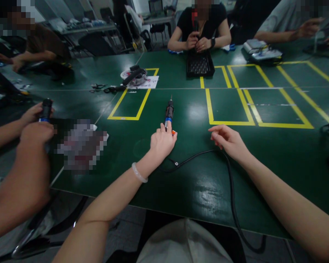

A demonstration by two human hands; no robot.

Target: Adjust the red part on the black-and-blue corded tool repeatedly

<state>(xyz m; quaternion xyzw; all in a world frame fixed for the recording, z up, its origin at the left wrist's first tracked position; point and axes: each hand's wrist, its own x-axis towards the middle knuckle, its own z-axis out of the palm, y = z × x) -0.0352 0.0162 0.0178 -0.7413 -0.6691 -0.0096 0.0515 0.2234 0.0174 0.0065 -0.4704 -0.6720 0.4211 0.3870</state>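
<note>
**Grip.** The left hand (162,141) is closed over the rear end of the screwdriver (169,111), fingers curled down around the body and knuckles uppermost. The right hand (227,140) holds nothing: its fingers are loosely spread and slightly bent, palm down, low over the table (181,182), just above the cable (231,190). Whether it touches the surface cannot be told.

**Screwdriver.** A slim, cylindrical powered tool. It lies on the table directly ahead of the person, pointing away, between the two yellow outlines. The body is matt black with a blue band at mid-length, and it narrows to a thin metal bit at the far tip. A small orange part shows beside the left fingers. The cable, smooth black and round in section, loops from behind the left hand, passes under the right hand and drops over the near table edge.

**Wrist.** A pale, glossy, rigid bracelet (139,172) circles the left wrist.

**Surface.** The table has a dark green, slightly shiny top that reflects the ceiling lights. Yellow tape (230,122) marks flat rectangular outlines on it.

**Surroundings.** At the left, a co-worker's hands (35,128) hold a second screwdriver (46,109) upright; it is also black with a blue band. Farther off, a white paper (150,83) bears a round object with a black tool across it. A black gridded tray (200,65) lies before a person seated opposite.
</note>
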